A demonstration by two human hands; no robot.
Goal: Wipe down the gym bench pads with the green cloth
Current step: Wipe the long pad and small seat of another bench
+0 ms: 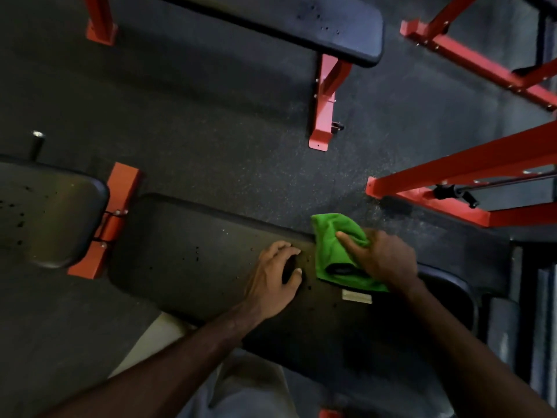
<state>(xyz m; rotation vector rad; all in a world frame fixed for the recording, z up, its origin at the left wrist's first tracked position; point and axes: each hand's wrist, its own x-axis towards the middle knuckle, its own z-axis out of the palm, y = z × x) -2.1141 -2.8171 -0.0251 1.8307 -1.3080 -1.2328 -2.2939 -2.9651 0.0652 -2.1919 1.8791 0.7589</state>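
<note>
Right hand (388,257) is bunched around the green cloth (337,251), index finger stretched out across the top of it, pressing it down on the long bench pad (187,254). Left hand (275,277) sits just beside the cloth, fingers spread and slightly curled, fingertips planted on the pad, not holding anything.

The cloth is crumpled, longer than wide, running roughly across the pad from its far edge toward the near side, with its far corner poking out past the pad's far edge over the floor (211,146). A small pale label (357,296) on the pad sits right below the cloth.

The pad's long axis runs left to right, tilting down to the right. Plenty of bare, speckled pad stretches away to the left of the left hand. Past its left end there's a gap with a red frame bracket (113,218), then the shorter seat pad (51,215). Across the floor sits another bench (301,22), and red rack legs (452,179) stand close off the right end.
</note>
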